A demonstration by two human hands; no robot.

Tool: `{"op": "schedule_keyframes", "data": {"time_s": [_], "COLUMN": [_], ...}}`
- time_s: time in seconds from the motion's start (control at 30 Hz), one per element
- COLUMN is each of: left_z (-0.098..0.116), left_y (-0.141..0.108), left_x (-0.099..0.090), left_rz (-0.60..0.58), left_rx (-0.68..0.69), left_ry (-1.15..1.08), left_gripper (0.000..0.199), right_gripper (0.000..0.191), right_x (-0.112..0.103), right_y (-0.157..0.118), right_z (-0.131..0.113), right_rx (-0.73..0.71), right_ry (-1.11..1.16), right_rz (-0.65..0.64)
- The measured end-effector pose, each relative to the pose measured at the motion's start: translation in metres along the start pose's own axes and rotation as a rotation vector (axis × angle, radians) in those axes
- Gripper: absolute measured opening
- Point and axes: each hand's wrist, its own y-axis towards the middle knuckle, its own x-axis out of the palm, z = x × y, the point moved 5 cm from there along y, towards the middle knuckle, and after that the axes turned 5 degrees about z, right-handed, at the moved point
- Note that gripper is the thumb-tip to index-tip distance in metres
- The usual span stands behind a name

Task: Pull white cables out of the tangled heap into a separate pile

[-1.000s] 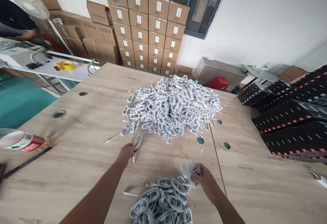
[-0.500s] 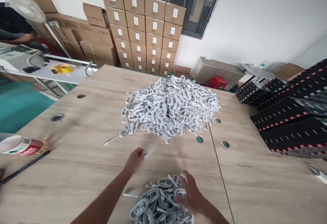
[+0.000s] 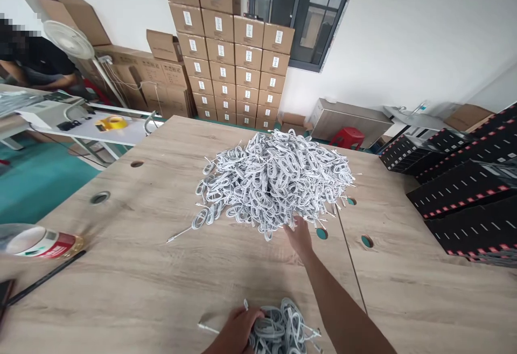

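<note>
A big heap of white coiled cables (image 3: 278, 176) lies on the wooden table. My right hand (image 3: 299, 238) is stretched out to the heap's front edge, its fingers bent in against a coil there; the fingertips are partly hidden. Close to me is a smaller pile of coiled cables (image 3: 283, 324), cut off by the bottom of the view. At that pile's left side, my left hand (image 3: 240, 327) is curled round some coils, thumb on top. One cable end (image 3: 208, 328) sticks out to the left of this hand.
On the left stand a bottle with a red label (image 3: 44, 243) and a black rod (image 3: 46, 277). Black slotted racks (image 3: 464, 192) line the right side. Holes (image 3: 322, 233) pierce the table. Stacked cartons (image 3: 226, 63) stand behind; a person (image 3: 44, 63) sits at far left.
My left hand has come down from mid-table, where it held a cable, to the near pile. My right hand has left the near pile and moved forward to the big heap.
</note>
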Motion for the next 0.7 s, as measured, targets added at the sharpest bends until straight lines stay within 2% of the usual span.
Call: {"op": "schedule_keyframes", "data": {"time_s": [0.03,0.1,0.17,0.23,0.33,0.4,0.47,0.57,0.7], "left_z": [-0.005,-0.017,-0.033,-0.054,-0.088,-0.109,-0.123,-0.125,-0.115], "left_y": [0.0,-0.003,-0.006,-0.009,-0.019,-0.028,-0.035,-0.039,-0.038], "left_x": [0.004,0.005,-0.007,-0.035,-0.086,-0.112,-0.122,-0.118,-0.109], "left_rz": [0.003,0.044,0.172,0.379,0.66,0.78,0.839,0.903,1.002], "left_rx": [0.009,0.022,0.005,-0.041,-0.132,-0.229,-0.278,-0.192,-0.123], "left_ry": [-0.009,-0.041,-0.06,-0.024,0.153,0.315,0.466,0.648,0.79], "left_gripper": [0.087,0.088,0.086,0.074,0.053,0.045,0.047,0.055,0.056], "right_gripper": [0.043,0.028,0.011,0.009,0.01,0.009,0.014,0.022,0.025], "right_x": [0.005,0.016,0.023,0.028,0.027,0.021,0.017,0.016,0.028], "right_y": [0.01,0.023,0.025,0.018,-0.002,-0.016,-0.024,-0.024,-0.015], "right_z": [-0.007,-0.011,-0.006,0.005,0.026,0.037,0.041,0.034,0.004], "right_rx": [0.021,0.059,0.081,0.092,0.107,0.111,0.112,0.086,-0.048], "right_ry": [-0.014,-0.005,0.098,0.219,0.329,0.402,0.533,0.642,0.337], "right_rz": [0.01,-0.05,-0.152,-0.273,-0.445,-0.501,-0.532,-0.496,-0.245]}}
